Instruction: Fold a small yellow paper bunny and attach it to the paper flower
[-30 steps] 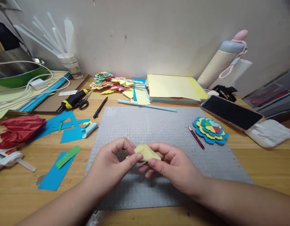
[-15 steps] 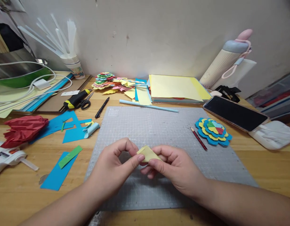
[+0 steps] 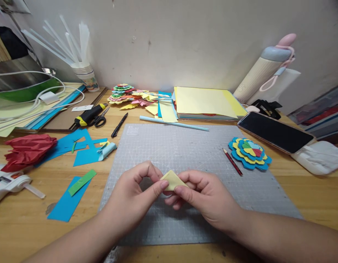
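The folded piece (image 3: 173, 179) is matt paper, the table (image 3: 21, 223) smooth wood (faintly shiny), the phone screen (image 3: 277, 132) glossy.

The person's left hand (image 3: 136, 193) and right hand (image 3: 206, 193) are bare, and so are the left forearm (image 3: 81, 233) and right forearm (image 3: 284, 230). Both forearms look smooth, with an even outline, slim at the wrist and thicker toward the elbow end. The left thumb (image 3: 156, 190) and right thumb (image 3: 189, 196) are broad and round-tipped, each with a short nail; the fingers (image 3: 195, 176) are slimmer, lightly creased at the joints.
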Demonstrator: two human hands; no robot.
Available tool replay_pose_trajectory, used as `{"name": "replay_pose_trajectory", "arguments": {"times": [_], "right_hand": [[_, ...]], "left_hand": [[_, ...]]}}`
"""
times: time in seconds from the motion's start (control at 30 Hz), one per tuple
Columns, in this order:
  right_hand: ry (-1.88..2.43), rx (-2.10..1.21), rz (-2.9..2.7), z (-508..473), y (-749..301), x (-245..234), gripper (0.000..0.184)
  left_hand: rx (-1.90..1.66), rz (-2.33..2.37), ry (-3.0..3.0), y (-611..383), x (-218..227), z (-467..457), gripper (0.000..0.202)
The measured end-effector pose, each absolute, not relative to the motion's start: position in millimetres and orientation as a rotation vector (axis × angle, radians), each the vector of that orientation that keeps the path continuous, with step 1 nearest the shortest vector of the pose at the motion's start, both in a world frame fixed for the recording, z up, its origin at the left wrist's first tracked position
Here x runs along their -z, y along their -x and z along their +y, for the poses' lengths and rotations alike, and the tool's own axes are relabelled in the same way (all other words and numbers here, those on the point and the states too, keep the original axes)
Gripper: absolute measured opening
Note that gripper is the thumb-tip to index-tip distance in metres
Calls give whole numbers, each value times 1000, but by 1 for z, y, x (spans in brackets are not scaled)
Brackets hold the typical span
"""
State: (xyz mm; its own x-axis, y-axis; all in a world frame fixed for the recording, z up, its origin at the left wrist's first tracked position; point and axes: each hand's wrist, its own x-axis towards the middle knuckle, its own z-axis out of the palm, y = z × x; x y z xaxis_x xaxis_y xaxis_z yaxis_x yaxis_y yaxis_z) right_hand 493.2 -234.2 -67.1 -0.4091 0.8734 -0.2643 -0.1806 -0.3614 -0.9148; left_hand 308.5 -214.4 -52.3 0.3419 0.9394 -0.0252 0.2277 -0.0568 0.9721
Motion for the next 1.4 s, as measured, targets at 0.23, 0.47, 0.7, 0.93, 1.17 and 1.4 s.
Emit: {"name": "replay_pose_trajectory", "arguments": {"times": [0.23, 0.47, 0.7, 0.93, 1.17, 1.4], "right_hand": [[1093, -1881, -1107, -236, -494, 69, 29], [1123, -1904, -1131, -235, -493, 66, 30], [1135, -1888, -1145, -235, -493, 67, 29], [1137, -1893, -1161, -235, -493, 66, 31], [1105, -1941, -1159, -234, -494, 65, 29], [1072, -1860, -1134, -231, -495, 64, 27]], "left_hand": [[-775, 1177, -1541, -311, 49, -214, 11], [-650, 1181, -1519, -311, 46, -212, 19], [-649, 1178, -1476, -311, 45, -211, 19], [-626, 1169, -1492, -311, 45, -212, 19], [-477, 1081, -1502, -311, 46, -216, 18], [-508, 1091, -1514, -309, 47, -215, 22]]}}
